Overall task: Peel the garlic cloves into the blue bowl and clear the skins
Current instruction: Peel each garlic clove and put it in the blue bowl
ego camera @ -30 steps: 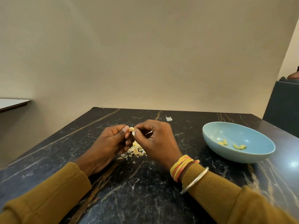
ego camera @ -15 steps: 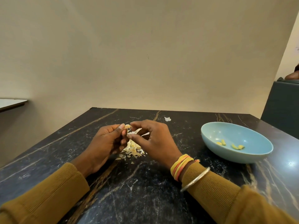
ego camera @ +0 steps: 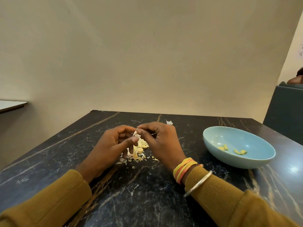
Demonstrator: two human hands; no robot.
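Over the black marble table [ego camera: 147,194] my two hands meet at a garlic clove [ego camera: 136,135] wrapped in pale, papery skin. My left hand [ego camera: 113,145] pinches the clove between thumb and fingertips. My right hand [ego camera: 158,141] pinches the skin at its top, and most of the clove is hidden by the fingers. Under the hands lies a pile of skins and cloves [ego camera: 139,152]. The blue bowl [ego camera: 249,138] stands to the right, apart from the hands, with several peeled yellow cloves [ego camera: 223,147] in it.
One loose skin scrap [ego camera: 169,122] lies behind my right hand. The beige wall [ego camera: 147,63] rises just past the table's far edge. A dark seat back [ego camera: 288,112] stands at the right, with another person partly seen beyond it. A pale tabletop [ego camera: 11,104] juts in at the left.
My left thumb has dropped lower and the fingers have spread a little. A white flap of skin now shows between the hands where the clove tip was.
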